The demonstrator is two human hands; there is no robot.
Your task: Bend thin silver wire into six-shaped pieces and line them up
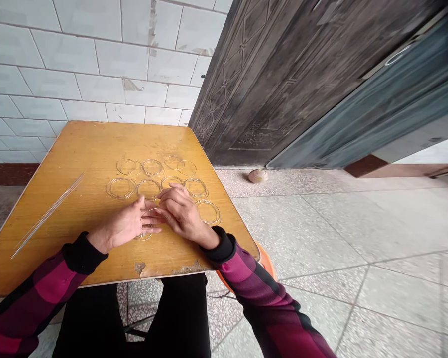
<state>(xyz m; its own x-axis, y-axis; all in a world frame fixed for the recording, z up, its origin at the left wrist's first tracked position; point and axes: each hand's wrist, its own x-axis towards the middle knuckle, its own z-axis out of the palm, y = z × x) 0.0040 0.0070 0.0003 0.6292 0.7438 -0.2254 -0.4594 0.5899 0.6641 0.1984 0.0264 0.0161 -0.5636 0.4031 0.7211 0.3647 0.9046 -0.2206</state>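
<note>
My left hand is turned palm up over the wooden table, its fingers reaching toward the other hand. A thin wire ring loops across the left fingers, held there between both hands. Knuckles up, my right hand has its fingers curled in a pinch at the ring's right side, hiding part of it. Just beyond the hands lie several coiled wire rings in rough rows. One more coil rests beside the right wrist, and another is partly covered below the left fingers.
Several straight wires lie slantwise on the left of the table. The table's front edge is chipped. An orange stool stands under its right corner. A roundish object sits on the tiled floor near a dark carved door.
</note>
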